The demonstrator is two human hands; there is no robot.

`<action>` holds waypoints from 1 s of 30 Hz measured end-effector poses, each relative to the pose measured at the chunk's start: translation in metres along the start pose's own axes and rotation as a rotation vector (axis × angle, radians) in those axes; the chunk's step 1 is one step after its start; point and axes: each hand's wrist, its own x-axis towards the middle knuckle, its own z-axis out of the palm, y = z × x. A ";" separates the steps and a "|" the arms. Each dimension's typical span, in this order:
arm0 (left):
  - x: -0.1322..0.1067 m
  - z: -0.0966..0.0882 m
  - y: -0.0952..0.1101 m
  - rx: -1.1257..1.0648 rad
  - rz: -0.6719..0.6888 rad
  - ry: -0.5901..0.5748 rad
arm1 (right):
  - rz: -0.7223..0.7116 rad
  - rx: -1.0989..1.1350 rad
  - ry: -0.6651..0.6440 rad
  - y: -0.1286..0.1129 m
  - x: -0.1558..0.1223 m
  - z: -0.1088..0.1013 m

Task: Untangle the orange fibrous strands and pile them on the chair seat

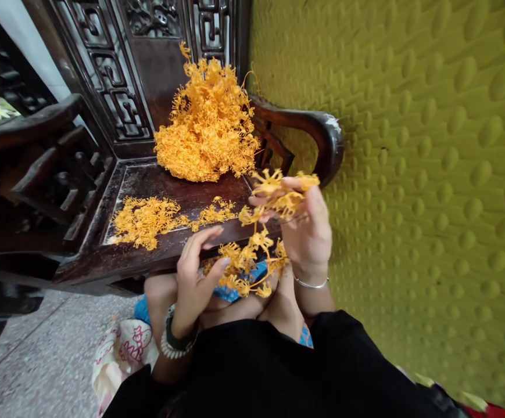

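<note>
My right hand, with a thin silver bangle on its wrist, is closed around a string of orange spidery plastic-looking flowers. The string hangs down from those fingers to a small bunch of orange flower pieces over my lap. My left hand is beside that bunch, its fingers curved and apart with nothing between them. A large heap of the same orange pieces sits on the dark wooden chair seat. A smaller flat pile lies near the seat's front edge.
The carved chair has a curved armrest at right and another armrest at left. A textured yellow-green surface rises along my right side. A white printed bag stands on the speckled floor at lower left.
</note>
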 end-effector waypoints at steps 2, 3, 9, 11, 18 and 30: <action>0.011 0.013 0.010 -0.087 -0.002 -0.066 | 0.082 -0.029 -0.054 0.005 -0.004 0.004; 0.016 0.020 0.014 -0.161 -0.014 -0.110 | 0.117 -0.038 -0.084 0.008 -0.006 0.006; 0.025 0.048 0.018 -0.582 -0.313 -0.177 | 0.224 -0.035 -0.168 0.022 -0.011 0.008; 0.023 0.048 0.014 -0.614 -0.419 -0.184 | 0.264 -0.005 -0.178 0.025 -0.011 0.006; 0.007 0.048 0.003 -0.511 -0.538 -0.122 | 0.237 -0.141 -0.005 0.058 -0.007 0.007; -0.044 0.043 -0.017 -0.616 -0.703 -0.199 | -0.013 -0.542 -0.013 0.087 -0.008 -0.002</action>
